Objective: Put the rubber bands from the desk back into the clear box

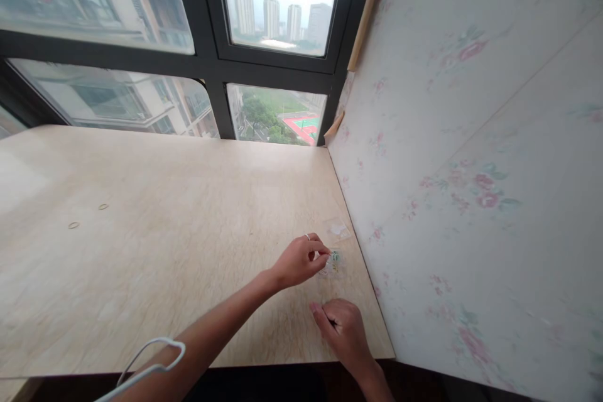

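Note:
My left hand (301, 260) reaches across the pale wooden table (155, 245) and pinches a small clear packet with green print (333, 261) near the wall. A ring shows on one finger. My right hand (342, 328) rests close by at the table's near right, fingers curled into a loose fist; what it holds, if anything, is hidden. A second small clear plastic piece (337, 229) lies flat just beyond the packet.
A floral-papered wall (471, 188) bounds the table on the right. Dark-framed windows (211, 69) run along the far edge. Two small rubber rings (74, 225) lie at the table's left. A white cord (151, 358) loops over my left forearm.

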Motion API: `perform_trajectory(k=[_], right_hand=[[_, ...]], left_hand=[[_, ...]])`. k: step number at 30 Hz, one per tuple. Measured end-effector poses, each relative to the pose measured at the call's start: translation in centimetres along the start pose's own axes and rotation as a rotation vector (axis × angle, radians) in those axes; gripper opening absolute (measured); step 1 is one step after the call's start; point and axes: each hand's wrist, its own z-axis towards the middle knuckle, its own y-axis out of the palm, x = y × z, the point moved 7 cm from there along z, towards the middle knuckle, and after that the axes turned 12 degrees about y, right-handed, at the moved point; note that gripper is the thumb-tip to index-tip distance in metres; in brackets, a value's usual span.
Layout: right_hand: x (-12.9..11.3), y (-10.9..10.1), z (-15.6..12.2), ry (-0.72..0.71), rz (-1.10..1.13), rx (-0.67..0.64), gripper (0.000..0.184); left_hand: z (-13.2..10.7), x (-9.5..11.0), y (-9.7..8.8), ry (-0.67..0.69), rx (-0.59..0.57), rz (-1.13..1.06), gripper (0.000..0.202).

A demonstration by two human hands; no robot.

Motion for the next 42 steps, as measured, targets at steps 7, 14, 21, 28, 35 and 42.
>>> perform_trajectory(k=[7, 14, 21, 28, 35, 42], right_hand=[[0.1, -0.1, 0.0, 0.021, 0.033, 0.004, 0.053], [0.0, -0.3, -0.1, 0.028, 0.058, 0.005, 0.051], [0.2, -0.2, 0.0, 0.044, 0.072, -0.009, 0.051], [0.0, -0.5, 0.0, 0.032, 0.069, 0.007, 0.052], [0.1, -0.5, 0.0, 0.075, 0.090, -0.028, 0.051], [0.7, -0.4, -0.1, 0.168, 0.176, -0.087, 0.046]], left_hand=[[0.9, 1.3, 2.7, 0.107, -0.172, 0.272, 0.021], [1.3, 1.1, 3.9, 0.112, -0.281, 0.390, 0.022], [1.1, 0.8, 4.2, 0.122, -0.316, 0.421, 0.020], [0.2, -0.2, 2.1, 0.055, -0.198, 0.350, 0.018], [-4.1, -1.9, -1.5, -0.103, 0.120, 0.157, 0.020], [-11.5, -1.1, -3.7, -0.192, 0.138, 0.171, 0.027]])
